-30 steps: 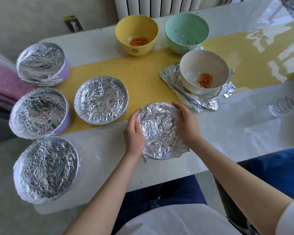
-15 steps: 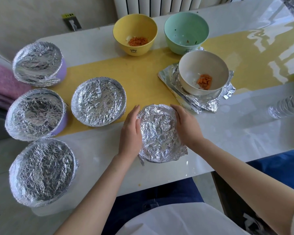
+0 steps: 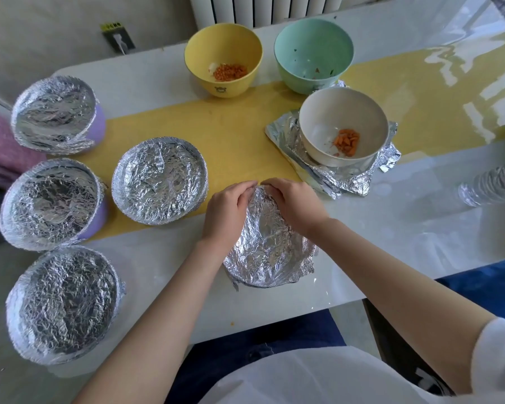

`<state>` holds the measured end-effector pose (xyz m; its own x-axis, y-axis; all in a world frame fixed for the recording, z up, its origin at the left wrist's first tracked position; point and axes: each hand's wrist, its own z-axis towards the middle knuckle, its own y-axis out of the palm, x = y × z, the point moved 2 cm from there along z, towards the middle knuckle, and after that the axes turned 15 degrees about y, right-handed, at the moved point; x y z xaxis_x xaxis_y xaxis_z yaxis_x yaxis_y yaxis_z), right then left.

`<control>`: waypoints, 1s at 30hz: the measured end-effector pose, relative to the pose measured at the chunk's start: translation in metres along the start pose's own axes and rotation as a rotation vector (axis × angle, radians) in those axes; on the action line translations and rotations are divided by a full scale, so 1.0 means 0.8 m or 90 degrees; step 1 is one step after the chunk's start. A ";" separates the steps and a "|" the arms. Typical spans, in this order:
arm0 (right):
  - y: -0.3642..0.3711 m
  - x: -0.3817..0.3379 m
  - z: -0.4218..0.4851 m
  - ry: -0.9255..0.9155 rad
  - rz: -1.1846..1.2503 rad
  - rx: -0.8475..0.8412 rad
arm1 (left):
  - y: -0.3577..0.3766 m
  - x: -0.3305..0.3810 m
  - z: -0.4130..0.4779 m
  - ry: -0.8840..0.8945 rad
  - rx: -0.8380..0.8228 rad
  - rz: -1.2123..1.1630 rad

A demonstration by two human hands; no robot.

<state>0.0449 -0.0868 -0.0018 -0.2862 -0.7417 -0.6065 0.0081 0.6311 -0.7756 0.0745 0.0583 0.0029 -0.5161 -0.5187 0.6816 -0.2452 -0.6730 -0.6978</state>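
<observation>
A bowl wrapped in crumpled foil (image 3: 267, 252) sits near the table's front edge. My left hand (image 3: 226, 209) and my right hand (image 3: 296, 205) both lie on its far rim, fingers curled over the foil edge, fingertips almost meeting at the top. Several other foil-covered bowls stand to the left: one (image 3: 159, 180) on the yellow runner, two on purple bowls (image 3: 54, 115) (image 3: 50, 204), one (image 3: 62, 304) at the front left.
A white bowl with orange pieces (image 3: 343, 125) stands on loose foil sheets (image 3: 347, 177). Behind are a yellow bowl (image 3: 223, 59) with orange bits and a green bowl (image 3: 314, 55). A plastic bottle (image 3: 491, 186) lies at the right edge.
Both hands slid from the sides of the foil bowl up to its far rim and their fingers curled over the edge.
</observation>
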 end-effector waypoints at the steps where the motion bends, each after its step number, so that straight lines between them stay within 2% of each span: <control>1: -0.001 0.000 0.003 0.011 0.000 -0.010 | 0.000 0.000 0.002 -0.005 0.000 0.002; 7: -0.005 -0.004 0.017 0.040 -0.011 -0.074 | 0.000 -0.001 0.009 -0.009 0.000 0.027; 15: -0.003 -0.003 0.012 -0.003 -0.008 -0.037 | 0.002 0.002 0.010 -0.021 -0.022 0.050; 20: 0.002 -0.001 0.010 0.028 -0.052 -0.082 | 0.000 0.001 0.002 -0.027 -0.011 0.060; 25: 0.002 0.005 -0.017 -0.001 -0.071 0.039 | -0.008 0.012 -0.018 -0.097 0.032 0.091; 30: 0.002 0.017 -0.045 -0.014 -0.083 0.092 | -0.008 0.025 -0.052 -0.173 -0.028 0.133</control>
<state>0.0067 -0.0878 -0.0053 -0.2728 -0.8206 -0.5023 0.1104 0.4919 -0.8636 0.0316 0.0742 0.0117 -0.3229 -0.7686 0.5522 -0.1949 -0.5170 -0.8335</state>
